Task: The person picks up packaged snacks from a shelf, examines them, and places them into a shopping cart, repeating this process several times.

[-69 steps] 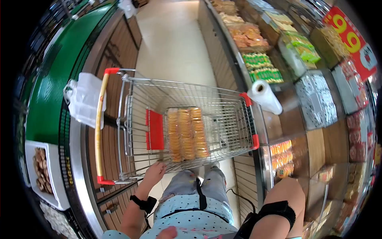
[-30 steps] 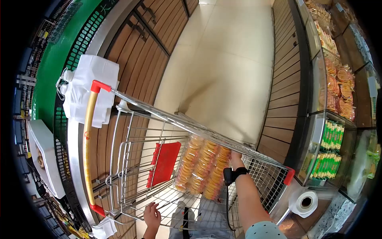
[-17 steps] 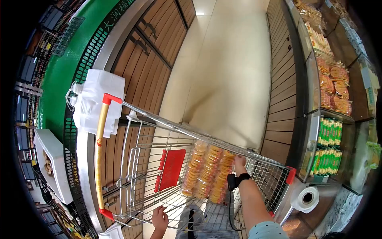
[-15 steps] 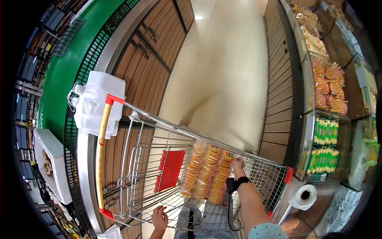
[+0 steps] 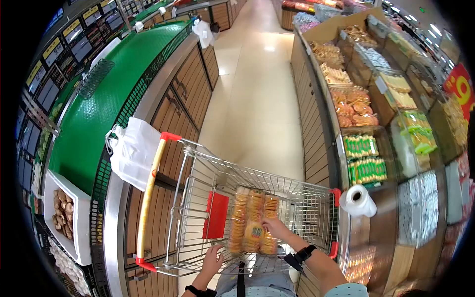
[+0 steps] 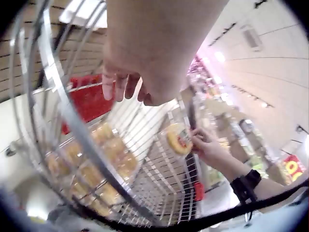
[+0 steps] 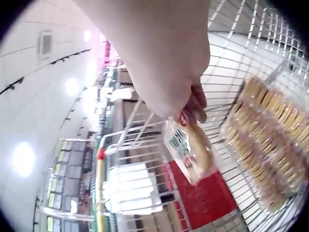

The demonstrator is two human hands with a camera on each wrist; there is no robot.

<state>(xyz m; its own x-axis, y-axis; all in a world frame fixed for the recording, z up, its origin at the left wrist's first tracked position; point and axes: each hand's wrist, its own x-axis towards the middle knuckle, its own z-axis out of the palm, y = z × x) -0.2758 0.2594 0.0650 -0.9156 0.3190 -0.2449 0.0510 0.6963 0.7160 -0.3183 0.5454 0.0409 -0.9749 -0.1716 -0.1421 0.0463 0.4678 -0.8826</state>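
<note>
My right hand (image 5: 276, 228) pinches the edge of a round, flat, yellow pastry in a clear wrapper (image 5: 254, 233) with green print, held above the shopping cart (image 5: 257, 171). In the right wrist view this wrapped pastry (image 7: 190, 147) hangs down from the fingertips. Below it, several long rows of packed pastries (image 5: 238, 213) lie side by side in the cart, partly overlapped by the held one in the head view. My left hand (image 5: 213, 260) holds nothing and hovers beside the cart's near side, its fingers (image 6: 119, 87) loosely bent in the left wrist view.
A red flap (image 5: 215, 215) hangs inside the cart, near its yellow handle (image 5: 150, 200). Left of it runs a green counter (image 5: 118, 104) with white bags (image 5: 133, 153) and a box of mushrooms (image 5: 62, 214). On the right, a bag roll (image 5: 357, 200) stands by bins of packaged snacks (image 5: 366, 168).
My right hand has come from over the display into the cart, then lifted a single wrapped pastry above the rows. The left hand has stayed near the cart's side. The head view has tilted up.
</note>
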